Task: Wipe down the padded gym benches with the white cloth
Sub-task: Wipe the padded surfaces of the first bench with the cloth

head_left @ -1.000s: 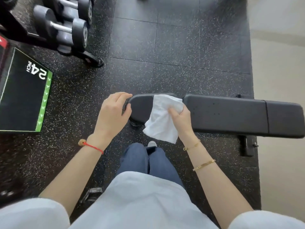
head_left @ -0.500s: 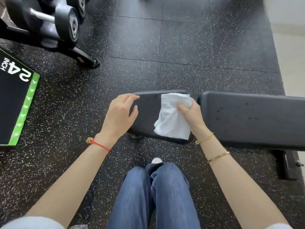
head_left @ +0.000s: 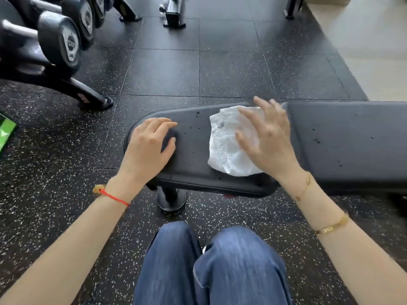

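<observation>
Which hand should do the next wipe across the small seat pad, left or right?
The right hand, probably. It already lies flat on the white cloth, spread on the seat pad. The left hand only rests on the pad's rounded end with no cloth under it, so it better suits steadying.

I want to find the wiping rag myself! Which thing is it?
Look at the black padded bench crossing the speckled floor. On its smaller seat pad, under the right hand, lies the white cloth. It is the only white, crumpled thing on the dark pads.
</observation>
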{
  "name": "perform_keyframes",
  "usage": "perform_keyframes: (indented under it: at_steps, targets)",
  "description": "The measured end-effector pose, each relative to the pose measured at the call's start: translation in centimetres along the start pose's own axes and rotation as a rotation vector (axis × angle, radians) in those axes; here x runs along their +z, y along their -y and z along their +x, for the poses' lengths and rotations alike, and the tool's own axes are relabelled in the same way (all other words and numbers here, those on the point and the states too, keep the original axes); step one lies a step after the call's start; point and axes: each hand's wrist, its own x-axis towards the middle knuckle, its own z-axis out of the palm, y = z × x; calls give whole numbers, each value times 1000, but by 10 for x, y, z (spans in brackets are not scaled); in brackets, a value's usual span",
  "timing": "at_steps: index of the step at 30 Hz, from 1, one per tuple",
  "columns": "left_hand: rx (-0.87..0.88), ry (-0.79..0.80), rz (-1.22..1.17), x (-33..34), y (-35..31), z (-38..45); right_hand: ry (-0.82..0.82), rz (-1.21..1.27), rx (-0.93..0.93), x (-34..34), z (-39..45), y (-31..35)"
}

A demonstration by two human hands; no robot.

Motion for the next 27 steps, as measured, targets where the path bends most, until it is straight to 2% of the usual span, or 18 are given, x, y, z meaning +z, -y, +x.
perform_keyframes:
  at_steps: [3, 7, 12, 14, 21, 27]
  targets:
    - [-2, -44, 6, 2, 7, -1, 220, -22, -52, 10, -13, 7]
    - [-9, -61, 7, 3, 15, -2, 338, -149, -48, 24, -15, 6]
    - [-48, -54, 1, 3, 24, 2, 353, -151, 123, 31, 21, -1]
    - [-52, -59, -11, 4, 25, 2, 354, -199, 136, 37, 33, 10]
    - [-67, -93, -64, 10, 27, -4, 343, -216, -80, 26, -25, 17]
    - [-87, -98, -91, 10, 28, -5, 350, -197, 130, 37, 22, 20]
